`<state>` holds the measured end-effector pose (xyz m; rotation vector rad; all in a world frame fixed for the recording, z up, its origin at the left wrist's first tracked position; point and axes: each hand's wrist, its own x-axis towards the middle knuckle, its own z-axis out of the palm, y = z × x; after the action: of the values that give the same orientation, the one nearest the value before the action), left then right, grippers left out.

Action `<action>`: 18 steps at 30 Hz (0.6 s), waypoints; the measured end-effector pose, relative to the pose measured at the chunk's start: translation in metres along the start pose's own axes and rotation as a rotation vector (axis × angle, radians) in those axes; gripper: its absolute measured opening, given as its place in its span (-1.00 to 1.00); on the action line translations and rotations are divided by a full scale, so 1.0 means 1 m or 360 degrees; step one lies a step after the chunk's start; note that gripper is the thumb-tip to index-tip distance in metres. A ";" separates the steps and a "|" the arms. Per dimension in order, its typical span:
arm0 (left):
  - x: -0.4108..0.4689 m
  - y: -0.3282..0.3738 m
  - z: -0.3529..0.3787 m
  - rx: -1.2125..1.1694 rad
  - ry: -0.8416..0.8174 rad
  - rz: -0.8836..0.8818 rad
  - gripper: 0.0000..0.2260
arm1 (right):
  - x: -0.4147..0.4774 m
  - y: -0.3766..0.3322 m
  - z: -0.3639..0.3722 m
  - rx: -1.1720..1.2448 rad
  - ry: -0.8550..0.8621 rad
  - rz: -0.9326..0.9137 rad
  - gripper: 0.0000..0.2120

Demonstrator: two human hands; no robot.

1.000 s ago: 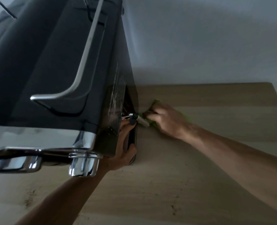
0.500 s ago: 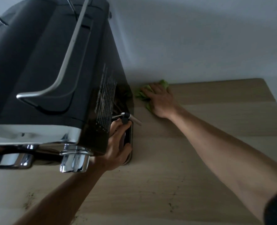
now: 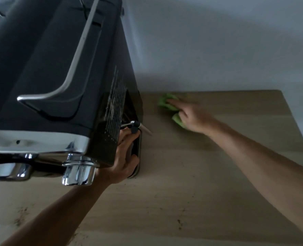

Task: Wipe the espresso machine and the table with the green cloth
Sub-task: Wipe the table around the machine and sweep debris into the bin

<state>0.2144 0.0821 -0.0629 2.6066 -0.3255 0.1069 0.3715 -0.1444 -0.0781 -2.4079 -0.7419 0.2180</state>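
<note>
— So why is the espresso machine [image 3: 58, 77] gripped at its lower corner by the left hand [image 3: 124, 157]?
— It is probably being steadied, or tipped, so the counter [image 3: 209, 174] beside it can be reached. The edge is clasped by curled fingers, just under the steam wand [image 3: 138, 125].
— And the green cloth [image 3: 164, 103]?
— It is pressed to the counter under the outstretched right hand [image 3: 191, 118], well beyond the left hand, near the wall.
— Any containers?
— A tray rim [image 3: 140, 162] is seen against the left hand; its contents cannot be told. Dark specks [image 3: 180, 223] are left nearer than both hands.
</note>
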 end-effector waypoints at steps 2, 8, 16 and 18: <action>-0.001 -0.003 0.001 0.0027 -0.0002 -0.0005 -0.53 | 0.006 0.030 -0.014 -0.0237 0.0023 0.0073 -0.51; 0.002 0.003 0.001 -0.0014 0.0099 0.0107 -0.55 | -0.057 0.045 0.000 -0.0507 0.0002 0.0007 -0.47; 0.001 -0.002 0.007 -0.0064 0.0137 0.0129 -0.53 | -0.074 -0.013 0.018 0.0269 0.0242 0.0180 -0.55; 0.000 -0.001 0.006 -0.0075 0.0104 0.0072 -0.53 | -0.030 -0.008 0.013 0.0194 0.0298 0.0316 -0.56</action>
<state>0.2147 0.0797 -0.0684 2.5439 -0.3593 0.1971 0.3390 -0.1496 -0.0845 -2.3451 -0.3939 0.1113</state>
